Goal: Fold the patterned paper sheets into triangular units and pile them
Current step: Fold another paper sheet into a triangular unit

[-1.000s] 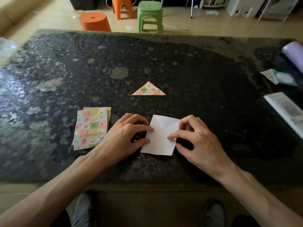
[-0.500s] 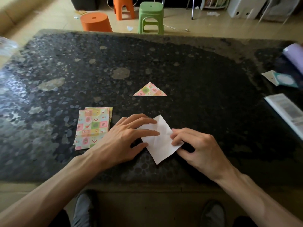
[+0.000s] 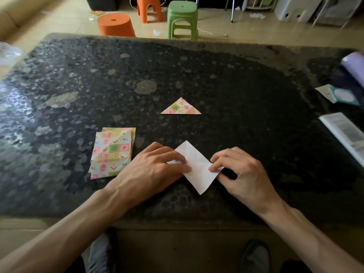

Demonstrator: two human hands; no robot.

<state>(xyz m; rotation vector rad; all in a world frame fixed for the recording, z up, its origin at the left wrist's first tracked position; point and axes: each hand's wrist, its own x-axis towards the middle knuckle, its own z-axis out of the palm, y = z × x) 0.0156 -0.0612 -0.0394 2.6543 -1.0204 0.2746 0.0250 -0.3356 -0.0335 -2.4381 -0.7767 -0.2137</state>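
Note:
A paper sheet (image 3: 198, 170) lies white side up near the table's front edge, turned like a diamond. My left hand (image 3: 153, 170) rests flat-fingered on its left corner. My right hand (image 3: 239, 172) pinches its right corner between thumb and forefinger. One folded patterned triangle (image 3: 181, 107) lies farther back at the table's middle. A small stack of patterned sheets (image 3: 112, 152) sits just left of my left hand.
The dark speckled table (image 3: 246, 99) carries a booklet (image 3: 344, 133), a teal card (image 3: 343, 95) and a lilac roll (image 3: 354, 66) at its right edge. Beyond the far edge stand an orange tub (image 3: 115, 25), an orange stool (image 3: 149, 8) and a green stool (image 3: 182, 19).
The white sheet has been rotated from square-on to a diamond, one corner pointing at me. Both hands stayed on its left and right sides while turning it.

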